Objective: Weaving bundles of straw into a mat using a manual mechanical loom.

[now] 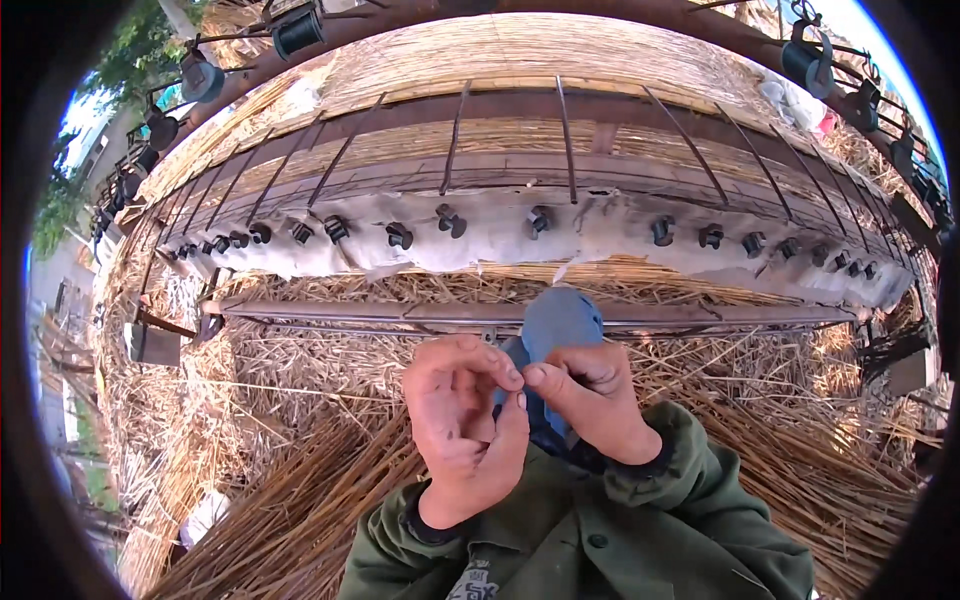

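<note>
My left hand and my right hand meet in front of my chest. Each thumb is pinched toward its fingers, and the fingertips of both hands almost touch. Whatever lies between them, if anything, is too small to make out. Just beyond the hands is a rounded blue-grey thing, partly hidden by them; its kind is unclear. Green jacket sleeves cover both forearms.
A long bar wrapped in pale cloth crosses ahead, with several dark clip-like pieces and thin metal rods. Behind lies a reed mat. Dark spools hang on the curved upper beam. A lower rail and loose reeds surround me.
</note>
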Motion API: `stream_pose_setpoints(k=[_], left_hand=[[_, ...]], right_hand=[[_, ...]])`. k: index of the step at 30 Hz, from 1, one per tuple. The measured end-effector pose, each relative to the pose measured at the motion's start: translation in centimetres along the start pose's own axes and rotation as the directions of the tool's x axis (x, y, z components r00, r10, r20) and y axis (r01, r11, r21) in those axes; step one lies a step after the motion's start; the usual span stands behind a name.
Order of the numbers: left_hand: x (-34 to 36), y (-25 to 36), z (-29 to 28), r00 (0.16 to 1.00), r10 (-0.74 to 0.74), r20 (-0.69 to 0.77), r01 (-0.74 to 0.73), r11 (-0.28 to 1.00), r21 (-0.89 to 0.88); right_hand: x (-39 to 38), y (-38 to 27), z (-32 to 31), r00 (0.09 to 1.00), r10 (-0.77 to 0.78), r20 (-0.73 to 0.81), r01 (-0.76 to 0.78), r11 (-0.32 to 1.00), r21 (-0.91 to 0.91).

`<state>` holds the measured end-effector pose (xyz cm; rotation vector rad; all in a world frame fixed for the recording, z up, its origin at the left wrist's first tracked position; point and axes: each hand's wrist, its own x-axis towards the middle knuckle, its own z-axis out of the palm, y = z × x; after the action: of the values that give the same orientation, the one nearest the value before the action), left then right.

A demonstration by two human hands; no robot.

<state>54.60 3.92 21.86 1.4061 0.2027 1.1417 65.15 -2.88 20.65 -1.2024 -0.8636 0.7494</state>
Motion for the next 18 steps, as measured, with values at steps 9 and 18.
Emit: stream_pose_setpoints(k=[9, 18], left_hand=[[-0.1, -0.6, 0.4, 0.990, 0.029, 0.140, -0.070, 0.952, 0.299], [-0.6, -3.4, 3.8, 0.906, -0.114, 0.407, -0.086, 0.893, 0.442]], right_hand=[[-0.3, 2.3, -0.7, 0.987, -0.157, -0.047, 0.156, 0.988, -0.010], [-3.0, 2.5, -5.6, 0.946, -0.142, -0.293, 0.144, 0.989, -0.014]])
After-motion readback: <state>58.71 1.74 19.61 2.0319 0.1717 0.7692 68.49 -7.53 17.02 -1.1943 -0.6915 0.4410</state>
